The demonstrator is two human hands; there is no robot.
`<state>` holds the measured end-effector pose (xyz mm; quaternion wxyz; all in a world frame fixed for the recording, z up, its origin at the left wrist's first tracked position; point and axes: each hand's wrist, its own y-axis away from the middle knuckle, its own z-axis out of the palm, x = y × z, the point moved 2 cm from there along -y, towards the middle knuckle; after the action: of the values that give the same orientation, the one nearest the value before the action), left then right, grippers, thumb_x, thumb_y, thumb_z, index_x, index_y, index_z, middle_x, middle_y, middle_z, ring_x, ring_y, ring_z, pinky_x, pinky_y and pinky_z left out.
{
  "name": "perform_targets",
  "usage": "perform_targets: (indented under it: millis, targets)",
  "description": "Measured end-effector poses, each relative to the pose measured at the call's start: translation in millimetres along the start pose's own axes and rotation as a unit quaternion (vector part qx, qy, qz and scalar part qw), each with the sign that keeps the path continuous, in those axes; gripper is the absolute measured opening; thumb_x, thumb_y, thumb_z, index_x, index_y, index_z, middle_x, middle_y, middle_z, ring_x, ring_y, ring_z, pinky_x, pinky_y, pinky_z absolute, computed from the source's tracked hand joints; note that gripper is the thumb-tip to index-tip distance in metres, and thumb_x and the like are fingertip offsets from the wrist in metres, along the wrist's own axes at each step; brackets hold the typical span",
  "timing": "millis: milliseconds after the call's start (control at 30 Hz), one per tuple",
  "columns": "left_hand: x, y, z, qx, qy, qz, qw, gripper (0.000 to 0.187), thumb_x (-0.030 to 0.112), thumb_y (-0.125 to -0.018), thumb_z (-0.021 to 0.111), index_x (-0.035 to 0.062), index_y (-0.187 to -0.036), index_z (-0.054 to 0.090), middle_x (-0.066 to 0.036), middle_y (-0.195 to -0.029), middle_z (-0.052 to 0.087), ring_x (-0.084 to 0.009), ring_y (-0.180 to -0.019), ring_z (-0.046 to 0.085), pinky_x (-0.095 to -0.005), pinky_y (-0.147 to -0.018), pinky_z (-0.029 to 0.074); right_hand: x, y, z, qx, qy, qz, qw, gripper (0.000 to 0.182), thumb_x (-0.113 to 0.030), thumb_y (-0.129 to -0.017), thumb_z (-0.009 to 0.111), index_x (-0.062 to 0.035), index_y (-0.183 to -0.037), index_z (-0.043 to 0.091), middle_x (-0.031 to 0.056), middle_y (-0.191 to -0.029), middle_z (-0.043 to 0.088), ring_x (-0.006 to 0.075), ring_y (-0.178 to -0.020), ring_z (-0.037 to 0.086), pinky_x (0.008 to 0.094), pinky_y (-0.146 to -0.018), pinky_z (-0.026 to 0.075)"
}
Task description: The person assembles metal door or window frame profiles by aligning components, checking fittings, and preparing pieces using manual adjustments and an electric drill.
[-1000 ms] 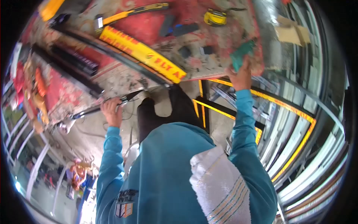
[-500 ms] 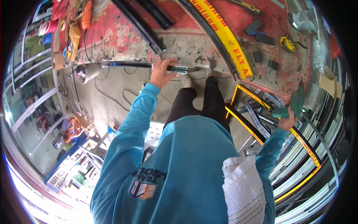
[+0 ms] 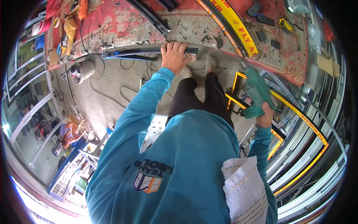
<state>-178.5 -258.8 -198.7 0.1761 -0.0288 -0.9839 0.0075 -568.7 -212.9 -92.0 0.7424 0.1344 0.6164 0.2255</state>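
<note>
My left hand (image 3: 173, 56) lies over a black metal profile (image 3: 130, 53) near its right end, fingers wrapped over the far edge and thumb toward the right. The profile runs crosswise beside the carpeted surface's front edge. My right hand (image 3: 265, 115) grips the handle of a green power drill (image 3: 257, 89), whose chuck points up and to the left, over the yellow-and-black frames (image 3: 302, 117). The drill is apart from the profile.
A red patterned carpet (image 3: 119, 20) bears dark profiles, a yellow-labelled strip (image 3: 238, 28), a tape measure (image 3: 286, 24) and an orange tool (image 3: 83, 10). Cables cross the floor near a white bucket (image 3: 82, 71). Metal lengths (image 3: 317, 168) lie at the right.
The drill in my right hand has moved left, toward my body's middle, and its chuck has swung left. My left hand has shifted right, and the profile now lies turned differently under it.
</note>
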Motion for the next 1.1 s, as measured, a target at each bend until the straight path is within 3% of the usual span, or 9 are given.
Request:
perform_targets:
  millis: [100, 167, 200, 300, 467, 700, 800, 1100]
  targets:
    - [1, -3, 8, 0.012, -0.027, -0.018, 0.999, 0.047, 0.039, -0.08, 0.073, 0.0126, -0.118, 0.061, -0.006, -0.113, 0.058, -0.0296, -0.114, 0.049, -0.0523, -0.104, 0.03, 15, -8, 11, -0.022, 0.018, 0.009, 1.0, 0.07, -0.04, -0.09, 0.061, 0.0073, -0.139, 0.045, 0.0197, -0.126, 0.061, 0.0319, -0.104, 0.066, 0.0429, -0.093, 0.051]
    - [-2, -6, 13, 0.028, -0.04, -0.014, 0.999, 0.046, 0.037, -0.08, 0.074, 0.0131, -0.117, 0.061, -0.005, -0.11, 0.058, -0.0292, -0.112, 0.049, -0.0525, -0.103, 0.03, 19, -23, 17, -0.033, 0.029, 0.008, 0.999, 0.07, -0.026, -0.083, 0.073, 0.0078, -0.138, 0.047, 0.0182, -0.128, 0.06, 0.0275, -0.113, 0.063, 0.04, -0.097, 0.05]
    - [-3, -6, 16, 0.023, -0.047, -0.013, 0.999, 0.046, 0.036, -0.079, 0.074, 0.0136, -0.117, 0.06, -0.005, -0.11, 0.057, -0.0289, -0.113, 0.049, -0.0525, -0.103, 0.03, 18, -32, 18, -0.065, 0.028, 0.017, 0.997, 0.071, -0.024, -0.081, 0.072, 0.0075, -0.139, 0.046, 0.018, -0.129, 0.059, 0.0273, -0.114, 0.062, 0.0397, -0.096, 0.052]
    - [0, -1, 18, 0.013, -0.07, -0.012, 0.997, 0.047, 0.037, -0.082, 0.072, 0.0129, -0.12, 0.06, -0.006, -0.11, 0.058, -0.0294, -0.111, 0.05, -0.0506, -0.102, 0.031, 22, -60, 19, -0.124, -0.024, 0.094, 0.988, 0.072, -0.024, -0.08, 0.072, 0.0063, -0.14, 0.046, 0.0182, -0.127, 0.06, 0.0275, -0.111, 0.063, 0.0388, -0.095, 0.052]
    - [-4, -5, 20, 0.018, -0.067, -0.004, 0.998, 0.044, 0.035, -0.081, 0.074, 0.0133, -0.117, 0.06, -0.006, -0.108, 0.058, -0.029, -0.109, 0.051, -0.0496, -0.099, 0.031, 58, -112, -4, -0.127, -0.029, 0.152, 0.98, 0.063, -0.03, -0.085, 0.073, 0.0048, -0.133, 0.052, 0.0166, -0.109, 0.068, 0.0243, -0.088, 0.07, 0.0341, -0.07, 0.059]
    - [-8, 0, 19, -0.027, -0.072, 0.025, 0.997, 0.046, 0.037, -0.079, 0.074, 0.0136, -0.116, 0.059, -0.005, -0.111, 0.059, -0.0294, -0.112, 0.05, -0.051, -0.1, 0.03, 90, -150, -8, -0.144, -0.128, 0.164, 0.967, 0.052, -0.022, -0.083, 0.074, 0.0079, -0.123, 0.058, 0.0176, -0.108, 0.067, 0.0255, -0.093, 0.069, 0.0397, -0.073, 0.061]
    - [-11, 0, 19, -0.026, -0.07, 0.045, 0.996, 0.048, 0.051, -0.09, 0.06, 0.0108, -0.115, 0.057, -0.009, -0.111, 0.058, -0.0327, -0.108, 0.05, -0.0505, -0.098, 0.03, 99, -156, -7, -0.169, -0.148, 0.178, 0.958, 0.047, -0.022, -0.083, 0.073, 0.0071, -0.119, 0.061, 0.0181, -0.108, 0.067, 0.0268, -0.094, 0.069, 0.0395, -0.073, 0.062]
    - [-13, -3, 21, -0.022, -0.084, 0.058, 0.995, 0.046, 0.048, -0.091, 0.06, 0.0095, -0.116, 0.056, -0.009, -0.11, 0.059, -0.0328, -0.104, 0.051, -0.0483, -0.095, 0.032, 110, -163, -8, -0.175, -0.161, 0.178, 0.955, 0.049, -0.024, -0.082, 0.072, 0.0068, -0.12, 0.061, 0.0186, -0.108, 0.068, 0.0268, -0.092, 0.07, 0.0385, -0.073, 0.062]
